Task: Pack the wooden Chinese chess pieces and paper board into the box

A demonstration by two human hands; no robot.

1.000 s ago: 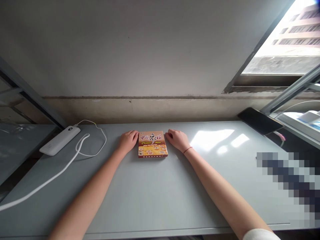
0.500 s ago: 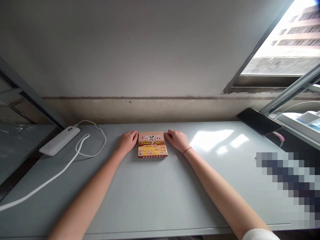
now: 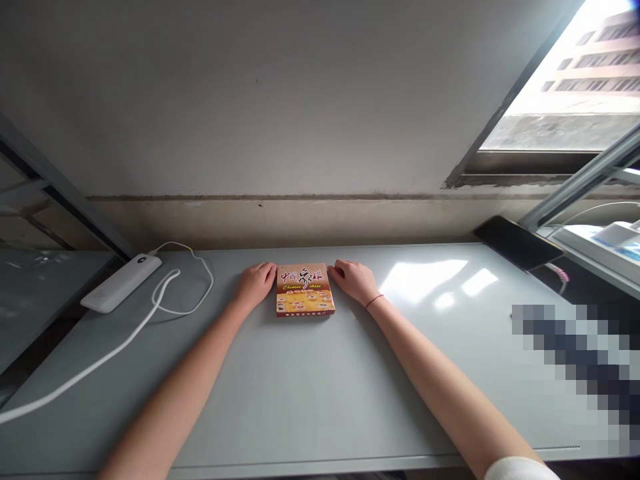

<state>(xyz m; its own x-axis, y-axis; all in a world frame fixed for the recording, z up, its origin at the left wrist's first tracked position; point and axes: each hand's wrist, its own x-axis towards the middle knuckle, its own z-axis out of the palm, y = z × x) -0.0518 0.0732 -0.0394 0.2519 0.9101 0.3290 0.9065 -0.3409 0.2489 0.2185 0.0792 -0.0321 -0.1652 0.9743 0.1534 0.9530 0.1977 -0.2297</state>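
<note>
Just below the frame's centre, our Chinese chess box (image 3: 305,290) lies flat between our left hand (image 3: 256,283) and right hand (image 3: 354,280), both loosely curled with nothing visible inside, the left seemingly nearer its side, its long axis hard to tell.

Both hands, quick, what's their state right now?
Left hand: loosely closed beside the brown rectangular cardboard chess box, no hold visible.
Right hand: loosely closed at its opposite side, no hold visible.
</note>
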